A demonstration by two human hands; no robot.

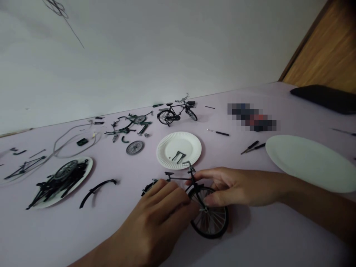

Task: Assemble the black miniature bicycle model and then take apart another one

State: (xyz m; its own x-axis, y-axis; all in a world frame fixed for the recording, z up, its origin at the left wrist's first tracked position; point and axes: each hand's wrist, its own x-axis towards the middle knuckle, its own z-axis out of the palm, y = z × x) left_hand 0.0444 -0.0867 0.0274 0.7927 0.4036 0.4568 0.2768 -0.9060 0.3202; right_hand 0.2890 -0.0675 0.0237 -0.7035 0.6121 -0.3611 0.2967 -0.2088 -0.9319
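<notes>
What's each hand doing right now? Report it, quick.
Left hand: closed, holding the miniature bicycle by its frame.
Right hand: closed, holding the same bicycle at its front fork.

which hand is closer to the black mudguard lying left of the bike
Left. The left hand, on the model bicycle's frame, is to the mudguard's right, with table between them. The right hand is much farther right, at the front wheel.
</notes>
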